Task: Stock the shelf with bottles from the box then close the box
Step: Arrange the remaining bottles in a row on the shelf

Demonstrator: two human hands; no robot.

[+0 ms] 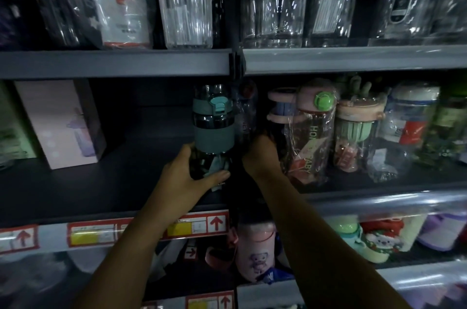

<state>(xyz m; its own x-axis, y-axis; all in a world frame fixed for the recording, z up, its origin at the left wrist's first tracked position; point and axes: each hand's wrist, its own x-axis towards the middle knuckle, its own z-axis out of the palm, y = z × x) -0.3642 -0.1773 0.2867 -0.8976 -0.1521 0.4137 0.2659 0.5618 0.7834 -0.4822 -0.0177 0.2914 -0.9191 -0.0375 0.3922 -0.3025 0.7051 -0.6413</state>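
A dark bottle (214,126) with a teal lid and a grey-green sleeve stands upright on the middle shelf (75,190), near the post between two shelf bays. My left hand (188,174) is wrapped around its lower part. My right hand (261,154) reaches past it to the right and presses against a dark wrapped bottle (246,111) at the left end of the right bay; its fingers are hidden, so its grip is unclear. The box is out of view.
A pink carton (63,124) stands at the left of the middle shelf, with bare shelf between it and the bottle. Several wrapped children's bottles (313,131) fill the right bay. Clear bottles (187,0) line the top shelf. Price tags (101,233) run along the shelf edge.
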